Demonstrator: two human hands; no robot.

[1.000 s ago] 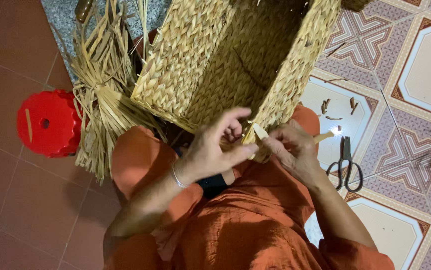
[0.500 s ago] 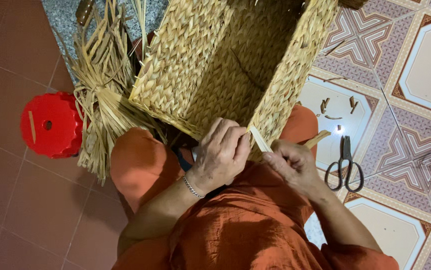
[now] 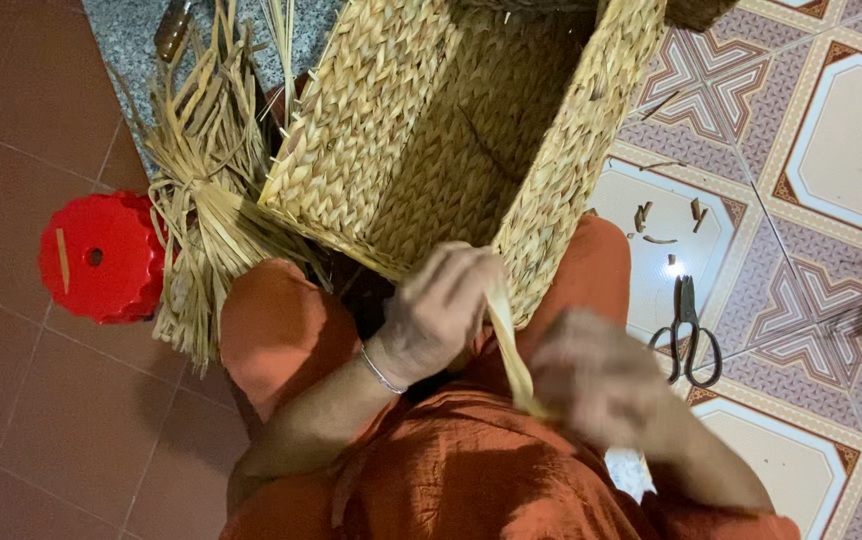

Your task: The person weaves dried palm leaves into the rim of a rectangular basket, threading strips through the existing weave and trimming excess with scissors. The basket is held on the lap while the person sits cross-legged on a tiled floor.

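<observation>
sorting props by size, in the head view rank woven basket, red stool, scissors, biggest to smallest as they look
1. woven basket, by far the largest
2. red stool
3. scissors, smallest

The basket sits nearer the camera, which exaggerates its lead.

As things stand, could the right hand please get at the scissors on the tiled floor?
Probably yes: the scissors lie on bare tile just beyond the right hand, nothing between, though it holds the straw strip.

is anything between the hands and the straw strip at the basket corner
Nothing visible. The left hand grips the pale strip at the woven basket corner, and the blurred right hand holds its lower end. The scissors lie apart on the floor tiles.
</observation>
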